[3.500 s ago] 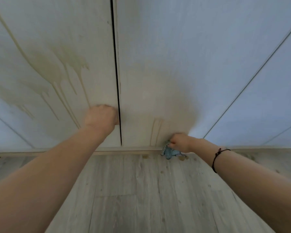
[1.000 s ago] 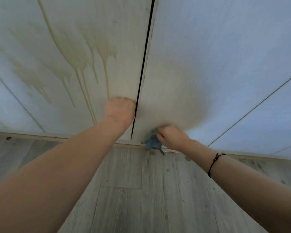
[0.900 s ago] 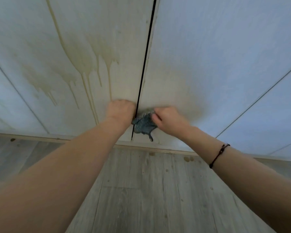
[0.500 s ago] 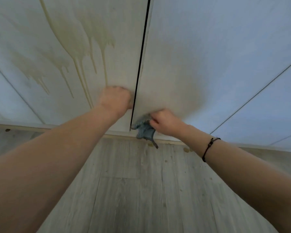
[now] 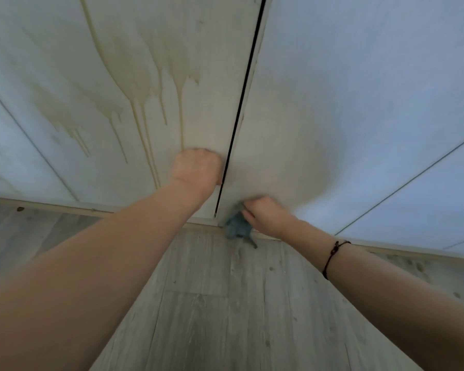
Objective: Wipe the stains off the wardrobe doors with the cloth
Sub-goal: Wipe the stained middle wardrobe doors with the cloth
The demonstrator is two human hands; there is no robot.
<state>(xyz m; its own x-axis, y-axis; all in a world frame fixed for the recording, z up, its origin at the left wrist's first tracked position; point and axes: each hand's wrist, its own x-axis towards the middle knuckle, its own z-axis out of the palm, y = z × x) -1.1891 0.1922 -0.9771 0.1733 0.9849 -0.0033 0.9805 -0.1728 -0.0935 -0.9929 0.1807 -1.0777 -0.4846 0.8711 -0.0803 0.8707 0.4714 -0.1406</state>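
The right hand [image 5: 265, 215] holds a small blue-grey cloth [image 5: 237, 227], bunched up, with its fingers bent round it. It presses the cloth on the bottom corner of the right wardrobe door [image 5: 319, 103], and a bit of cloth hangs below the hand over the floor [image 5: 225, 303]. Just left of this hand is the dark gap [image 5: 241, 116] between the doors. Across the gap the left hand [image 5: 197, 170] rests on the left door [image 5: 212, 36]. Its fingers are hidden, so I cannot tell if they are bent or flat. Yellow-brown drip stains [image 5: 145, 84] run down that door, above the left hand. A dark string band [image 5: 335, 257] sits on the right wrist.
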